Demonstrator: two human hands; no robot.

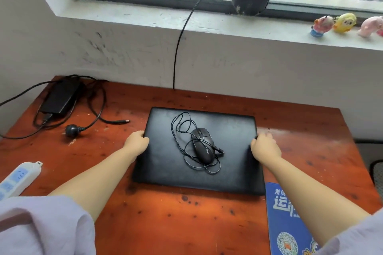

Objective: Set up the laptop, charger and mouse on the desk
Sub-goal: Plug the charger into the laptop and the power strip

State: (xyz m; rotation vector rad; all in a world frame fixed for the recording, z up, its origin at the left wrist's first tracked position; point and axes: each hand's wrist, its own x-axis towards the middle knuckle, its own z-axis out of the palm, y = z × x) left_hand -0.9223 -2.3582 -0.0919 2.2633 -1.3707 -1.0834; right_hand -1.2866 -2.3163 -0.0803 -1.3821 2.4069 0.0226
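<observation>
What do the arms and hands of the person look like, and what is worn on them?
Both forearms are bare. The left hand and right hand wear no gloves, and no rings or watch can be seen. Loose pale lilac short sleeves cover the upper arms, plain, without visible markings.

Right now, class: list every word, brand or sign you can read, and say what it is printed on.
"运": large white character on the blue mouse pad; the characters beside it are cut off by the arm.
QR code on the mouse pad: visible, unreadable.
Small white brand name on the black mouse: too blurred to read.
</observation>
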